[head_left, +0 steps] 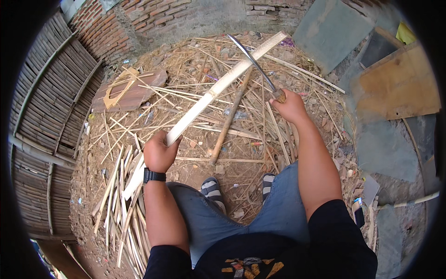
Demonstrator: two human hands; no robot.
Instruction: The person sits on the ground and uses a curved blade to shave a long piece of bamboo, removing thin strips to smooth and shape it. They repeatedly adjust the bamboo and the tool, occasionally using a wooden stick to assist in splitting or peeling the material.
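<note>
My left hand is closed around the lower part of a long, pale split bamboo strip. The strip slants up and away to the right, its lower end sticking out past my wrist. In my right hand is the wooden handle of a machete with a long, narrow dark blade. That blade points up and to the left and crosses the strip near its far end. Whether the edge touches the bamboo or passes just above it, I cannot tell.
A pile of split bamboo strips lies at my left. A round wooden stick and many slivers litter the ground ahead. A brown board rests far left, near a bamboo slat wall. Flat sheets line the right; a brick wall stands behind.
</note>
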